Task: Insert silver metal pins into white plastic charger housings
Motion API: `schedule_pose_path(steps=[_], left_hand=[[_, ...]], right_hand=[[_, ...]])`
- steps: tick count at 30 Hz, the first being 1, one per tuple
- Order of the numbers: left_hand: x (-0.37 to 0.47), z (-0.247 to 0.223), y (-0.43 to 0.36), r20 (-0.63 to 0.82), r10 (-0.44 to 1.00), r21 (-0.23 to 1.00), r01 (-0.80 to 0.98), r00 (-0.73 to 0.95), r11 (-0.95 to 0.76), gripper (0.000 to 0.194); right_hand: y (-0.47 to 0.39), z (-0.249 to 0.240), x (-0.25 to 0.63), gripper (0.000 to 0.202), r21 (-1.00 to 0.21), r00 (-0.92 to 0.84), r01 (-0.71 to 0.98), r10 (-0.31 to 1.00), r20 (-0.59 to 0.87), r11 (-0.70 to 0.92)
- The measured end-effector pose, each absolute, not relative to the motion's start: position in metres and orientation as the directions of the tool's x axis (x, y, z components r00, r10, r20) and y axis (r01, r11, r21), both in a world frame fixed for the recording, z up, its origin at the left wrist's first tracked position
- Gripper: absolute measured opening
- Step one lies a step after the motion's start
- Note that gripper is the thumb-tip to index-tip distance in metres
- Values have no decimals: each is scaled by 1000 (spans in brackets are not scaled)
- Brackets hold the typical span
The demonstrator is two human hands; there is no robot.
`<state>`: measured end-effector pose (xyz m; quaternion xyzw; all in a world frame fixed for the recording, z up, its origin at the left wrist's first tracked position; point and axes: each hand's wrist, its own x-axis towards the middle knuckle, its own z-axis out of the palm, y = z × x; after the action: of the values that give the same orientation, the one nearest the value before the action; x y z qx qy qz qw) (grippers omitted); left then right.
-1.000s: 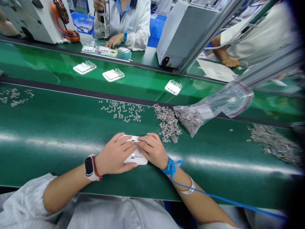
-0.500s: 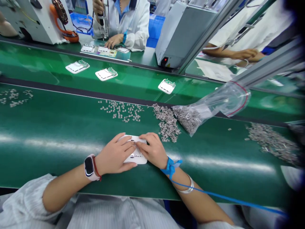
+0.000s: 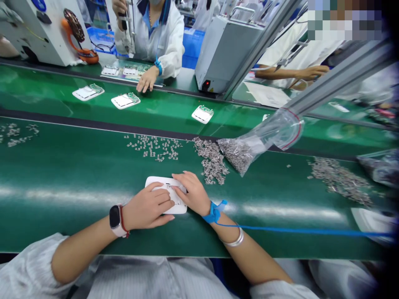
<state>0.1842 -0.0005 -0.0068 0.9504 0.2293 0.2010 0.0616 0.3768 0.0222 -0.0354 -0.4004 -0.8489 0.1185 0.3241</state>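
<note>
A white plastic casing (image 3: 152,181) with rounded corners lies on the green work surface in front of me. My left hand (image 3: 151,206) grips it from the left, fingers bent over its face and thumb along the near edge. From the right, my right hand (image 3: 193,194) holds the casing, index finger towards the far edge and thumb at the middle. Between the fingertips there are slots and a small metal bit, partly hidden. Just beyond the hands are a heap of small metal clips (image 3: 213,161) and a looser scatter of clips (image 3: 156,146).
A clear zip bag (image 3: 238,154) of clips lies beside the heap. More clips (image 3: 339,176) are spread at the right. White casings with green boards (image 3: 125,100) sit on the belt beyond the dark rail. A blue cord (image 3: 280,229) runs right from my wrist. A co-worker's hand (image 3: 147,79) reaches over the belt's far edge.
My left fingers have slid back leftward, uncovering the casing's far left corner. Across the belt, the co-worker's hand has come off the boards towards the belt. The whole view has shifted slightly.
</note>
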Motion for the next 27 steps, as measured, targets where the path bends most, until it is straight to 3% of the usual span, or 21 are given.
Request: schedule_pose_path(steps=[4, 8, 12, 15, 19, 23, 27], left_hand=[[154, -6, -7, 381, 566, 182, 541, 731, -821, 17], [80, -8, -9, 392, 709, 69, 750, 586, -658, 17], [3, -6, -10, 433, 836, -85, 938, 338, -335, 25], [-16, -2, -5, 512, 830, -81, 974, 222, -211, 31], [28, -4, 11, 536, 734, -75, 889, 418, -451, 21], [109, -17, 23, 355, 657, 21, 697, 665, -717, 19], [172, -31, 31, 241, 540, 106, 531, 806, -840, 25]], right_hand=[[30, -26, 393, 34, -438, -420, 658, 781, 462, 613], [47, -15, 429, 27, -426, -217, 757, 806, 551, 495], [61, -12, 466, 24, -460, -47, 802, 807, 588, 382], [66, -14, 481, 24, -459, -11, 820, 812, 583, 341], [69, -22, 485, 22, -446, -41, 824, 822, 568, 350], [80, -35, 479, 21, -367, -188, 843, 855, 484, 393], [102, -38, 465, 26, -218, -267, 905, 887, 377, 365]])
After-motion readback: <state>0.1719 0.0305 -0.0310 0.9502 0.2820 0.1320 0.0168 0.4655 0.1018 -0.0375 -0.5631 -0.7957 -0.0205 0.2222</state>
